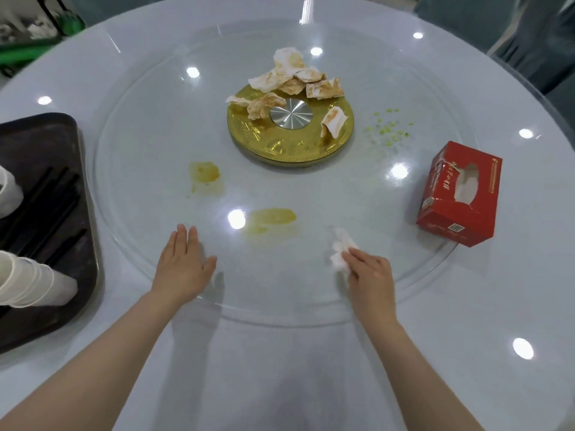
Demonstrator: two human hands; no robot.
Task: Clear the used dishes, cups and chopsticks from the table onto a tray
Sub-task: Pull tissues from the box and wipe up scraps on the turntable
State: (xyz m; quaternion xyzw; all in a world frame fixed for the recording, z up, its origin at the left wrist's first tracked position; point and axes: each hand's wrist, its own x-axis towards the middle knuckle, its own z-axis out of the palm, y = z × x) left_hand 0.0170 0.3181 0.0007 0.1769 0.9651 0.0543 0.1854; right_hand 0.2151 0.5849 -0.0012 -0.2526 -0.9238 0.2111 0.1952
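A dark tray (53, 141) lies at the table's left edge. On it are black chopsticks (56, 209) and a stack of white cups (34, 284) on its side. My left hand (182, 265) rests flat, fingers straight, on the glass turntable (155, 126). My right hand (370, 275) pinches a crumpled white tissue (340, 253) against the glass, right of a yellow-brown stain (272, 216). A second stain (203, 174) lies further left.
A gold hub (280, 144) at the turntable's centre carries several soiled tissues (292, 79). Green specks (389, 126) dot the glass to its right. A red tissue box (460, 194) stands at the right. Another white cup (7, 191) shows at the left edge.
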